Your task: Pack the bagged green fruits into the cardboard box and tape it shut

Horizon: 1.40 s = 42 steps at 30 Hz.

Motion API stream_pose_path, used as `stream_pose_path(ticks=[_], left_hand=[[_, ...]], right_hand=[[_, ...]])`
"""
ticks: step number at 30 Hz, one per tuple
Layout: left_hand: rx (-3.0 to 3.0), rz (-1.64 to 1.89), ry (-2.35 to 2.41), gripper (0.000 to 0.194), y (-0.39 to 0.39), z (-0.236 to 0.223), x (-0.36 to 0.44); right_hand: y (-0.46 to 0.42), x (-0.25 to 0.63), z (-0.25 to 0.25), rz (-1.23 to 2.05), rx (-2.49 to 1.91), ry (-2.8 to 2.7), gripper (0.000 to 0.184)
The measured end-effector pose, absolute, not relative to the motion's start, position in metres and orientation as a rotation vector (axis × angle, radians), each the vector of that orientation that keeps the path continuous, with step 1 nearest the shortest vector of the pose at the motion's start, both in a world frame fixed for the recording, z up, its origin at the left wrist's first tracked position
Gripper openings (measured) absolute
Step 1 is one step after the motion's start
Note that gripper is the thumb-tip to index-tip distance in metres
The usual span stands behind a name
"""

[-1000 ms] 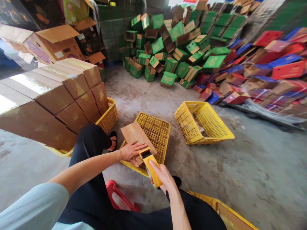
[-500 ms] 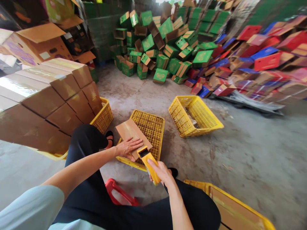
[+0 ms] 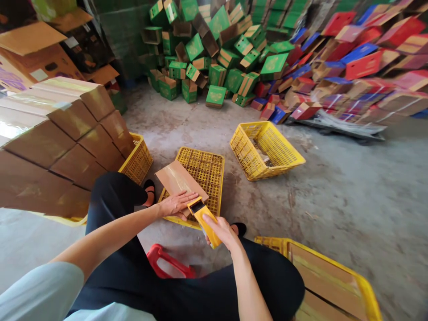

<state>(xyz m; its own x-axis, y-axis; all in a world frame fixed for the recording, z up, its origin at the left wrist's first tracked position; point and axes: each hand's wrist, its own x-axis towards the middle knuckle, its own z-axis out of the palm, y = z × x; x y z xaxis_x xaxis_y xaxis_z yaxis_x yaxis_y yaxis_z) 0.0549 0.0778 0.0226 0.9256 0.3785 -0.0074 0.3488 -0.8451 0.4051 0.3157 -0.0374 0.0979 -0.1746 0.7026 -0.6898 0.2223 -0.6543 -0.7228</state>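
Note:
A flat brown cardboard box (image 3: pixel 182 178) with a strip of clear tape along its top lies at a slant on an upturned yellow plastic crate (image 3: pixel 207 176). My left hand (image 3: pixel 177 203) rests on the box's near end, fingers stretched out flat. In my right hand (image 3: pixel 219 229) is a yellow tape dispenser (image 3: pixel 209 225), gripped around its body. Its dark-windowed head is at the box's near right corner, close to my left fingertips. Whether the head touches the cardboard I cannot tell.
Stacked brown boxes (image 3: pixel 67 142) fill a yellow crate on the left. Another yellow crate (image 3: pixel 267 167) stands ahead right, and one with boxes (image 3: pixel 331 276) is at my right knee. A red plastic piece (image 3: pixel 170 263) lies between my legs. Green boxes (image 3: pixel 216 96) and red-blue boxes (image 3: pixel 363 64) are heaped behind.
The whole view has shifted slightly, so things sit a little higher and further left. My left hand stays flat on the box, and the tape dispenser remains at its near corner.

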Motion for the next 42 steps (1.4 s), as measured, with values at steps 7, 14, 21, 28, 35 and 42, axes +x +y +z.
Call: stream_pose_path(ticks=[7, 14, 21, 28, 35, 42], left_hand=[[2.687, 0.034, 0.523, 0.088, 0.082, 0.023, 0.055], [2.744, 0.095, 0.505, 0.086, 0.081, 0.022, 0.055], [2.857, 0.094, 0.439, 0.078, 0.072, 0.021, 0.060], [2.860, 0.054, 0.391, 0.074, 0.079, 0.020, 0.059], [2.868, 0.034, 0.403, 0.071, 0.079, 0.026, 0.059], [2.884, 0.021, 0.427, 0.073, 0.075, 0.025, 0.063]], right_hand=[[-0.041, 0.323, 0.105, 1.864, -1.785, -1.105, 0.051], [-0.046, 0.331, 0.122, 1.879, -1.909, -1.115, 0.042], [-0.050, 0.331, 0.121, 1.851, -1.869, -1.093, 0.044], [-0.053, 0.335, 0.105, 1.859, -1.856, -1.071, 0.042], [-0.066, 0.351, 0.091, 1.899, -1.803, -1.096, 0.055], [-0.072, 0.356, 0.097, 1.898, -1.775, -1.099, 0.056]])
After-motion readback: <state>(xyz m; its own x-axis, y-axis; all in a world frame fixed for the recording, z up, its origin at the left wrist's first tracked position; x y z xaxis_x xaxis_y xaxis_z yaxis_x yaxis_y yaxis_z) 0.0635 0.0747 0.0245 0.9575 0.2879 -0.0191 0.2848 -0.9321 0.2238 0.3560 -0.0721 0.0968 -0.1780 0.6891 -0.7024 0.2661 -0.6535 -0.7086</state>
